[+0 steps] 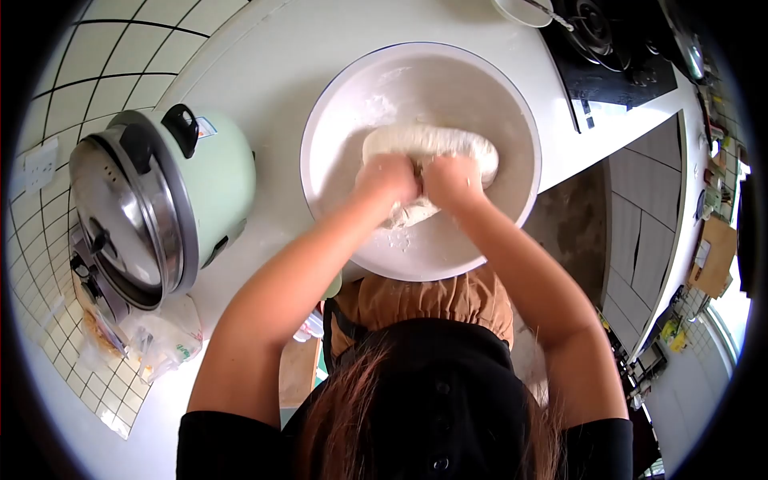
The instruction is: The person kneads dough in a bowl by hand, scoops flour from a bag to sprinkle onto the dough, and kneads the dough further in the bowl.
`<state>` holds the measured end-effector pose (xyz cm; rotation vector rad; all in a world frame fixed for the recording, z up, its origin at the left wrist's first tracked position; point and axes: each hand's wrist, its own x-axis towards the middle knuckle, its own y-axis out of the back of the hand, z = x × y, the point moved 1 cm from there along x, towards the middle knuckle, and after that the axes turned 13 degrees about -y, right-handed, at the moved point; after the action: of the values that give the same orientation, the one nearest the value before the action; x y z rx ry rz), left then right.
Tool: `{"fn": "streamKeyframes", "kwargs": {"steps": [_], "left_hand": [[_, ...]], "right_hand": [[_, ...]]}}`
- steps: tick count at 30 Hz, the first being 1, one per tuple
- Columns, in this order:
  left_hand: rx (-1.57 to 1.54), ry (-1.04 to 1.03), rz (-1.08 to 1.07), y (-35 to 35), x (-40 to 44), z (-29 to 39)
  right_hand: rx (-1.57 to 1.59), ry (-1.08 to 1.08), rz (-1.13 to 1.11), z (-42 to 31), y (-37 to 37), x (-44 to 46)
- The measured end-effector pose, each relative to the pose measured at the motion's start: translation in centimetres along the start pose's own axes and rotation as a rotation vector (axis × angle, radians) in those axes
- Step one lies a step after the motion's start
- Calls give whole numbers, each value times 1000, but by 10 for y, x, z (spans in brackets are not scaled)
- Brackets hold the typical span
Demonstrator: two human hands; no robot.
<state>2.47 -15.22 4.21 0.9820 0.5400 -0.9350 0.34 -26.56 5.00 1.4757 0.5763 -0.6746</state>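
Note:
A thick lump of pale dough point(432, 142) lies in a large white basin point(320, 104) with a blue rim. My left hand point(390, 178) is closed and presses into the near left side of the dough. Beside it, my right hand point(452, 180) is also closed, pushed into the dough farther right. The two hands almost meet, and their fingertips are hidden in the dough. Small dough crumbs and smears of flour cling to the basin's inner wall.
A pale green rice cooker point(220, 172) with a metal lid stands at the left by the tiled wall. Behind it are plastic bags point(164, 340). A black gas stove point(616, 72) and a white bowl point(524, 11) with a utensil are at the upper right.

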Motion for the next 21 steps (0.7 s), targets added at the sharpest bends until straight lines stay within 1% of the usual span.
{"fn": "streamKeyframes", "kwargs": {"steps": [3, 4, 7, 9, 12, 14, 16, 17, 18, 19, 20, 21], "left_hand": [[-35, -33, 92, 23, 32, 1], [22, -50, 31, 31, 43, 4], [29, -34, 1, 41, 60, 4], [52, -57, 35, 45, 61, 4], [13, -102, 119, 38, 58, -1], [-9, -115, 183, 35, 60, -5], [-67, -188, 212, 21, 46, -14], [-84, -234, 245, 26, 49, -16], [-33, -141, 218, 24, 35, -8], [-135, -206, 167, 18, 22, -10], [-239, -272, 113, 11, 10, -15], [-339, -344, 64, 8, 1, -18]], "right_hand": [[71, 45, 76, 9, 13, 47], [57, 47, 70, 10, 15, 56], [41, 50, 71, 14, 23, 77], [64, 47, 81, 13, 23, 78], [132, 23, 47, 12, 31, 78], [179, -45, -4, 10, 38, 78], [228, -105, -88, 9, 39, 78], [164, -23, -31, 11, 42, 82], [101, 57, 15, 12, 42, 84], [40, 135, 37, 13, 37, 78], [71, 225, -44, 22, 37, 76], [203, 266, -115, 27, 43, 64]]}}
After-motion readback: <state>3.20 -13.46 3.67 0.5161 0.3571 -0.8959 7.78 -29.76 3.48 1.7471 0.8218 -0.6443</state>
